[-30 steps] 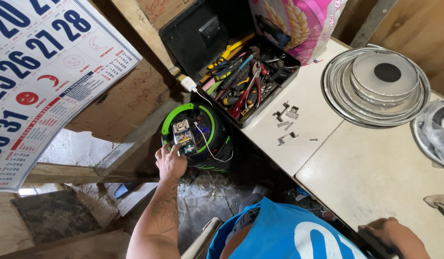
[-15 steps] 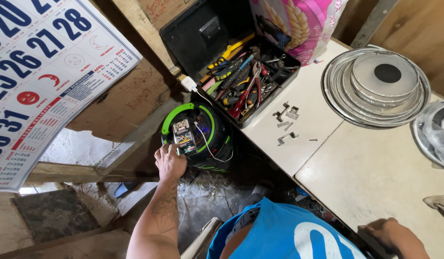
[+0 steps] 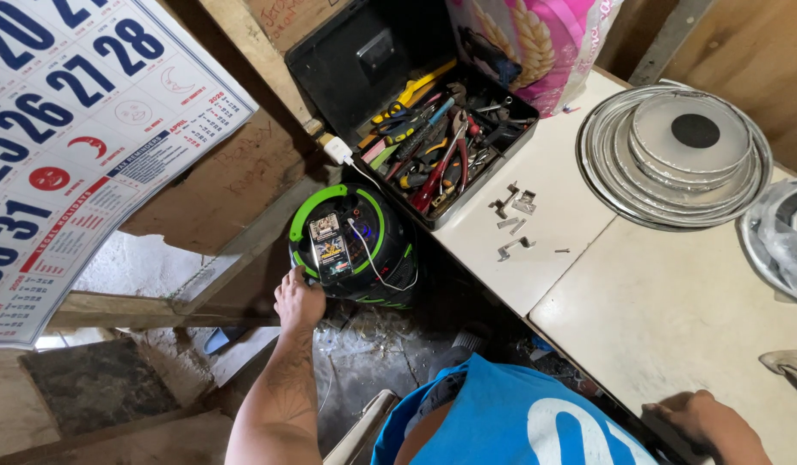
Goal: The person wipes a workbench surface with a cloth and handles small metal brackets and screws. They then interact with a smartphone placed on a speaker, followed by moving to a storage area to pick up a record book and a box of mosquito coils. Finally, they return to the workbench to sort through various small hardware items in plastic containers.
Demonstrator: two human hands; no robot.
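From the head camera we looked down on our left hand (image 3: pixel 297 300) as it touched the lower left rim of a round black speaker with a green ring (image 3: pixel 351 245), fingers curled against the casing — we could not tell whether they gripped it or only rested there. A phone (image 3: pixel 330 248) lay on the speaker's top, and a white cable (image 3: pixel 374 250) ran from it up to a white charger plug (image 3: pixel 337 150). The speaker sat below the white table (image 3: pixel 674 319), just under its left edge and beside the open black toolbox (image 3: pixel 433 146), which stood at the table's far left corner, full of pliers and screwdrivers. Small metal brackets (image 3: pixel 512 220) lay scattered near that edge, right of the toolbox. Our right hand (image 3: pixel 704 422) rested on the table's near edge, knuckles up and empty — fingers loosely bent. A stack of round metal lids (image 3: pixel 674 155) sat towards the far right side. A large wall calendar (image 3: pixel 80 129) hung at the left.
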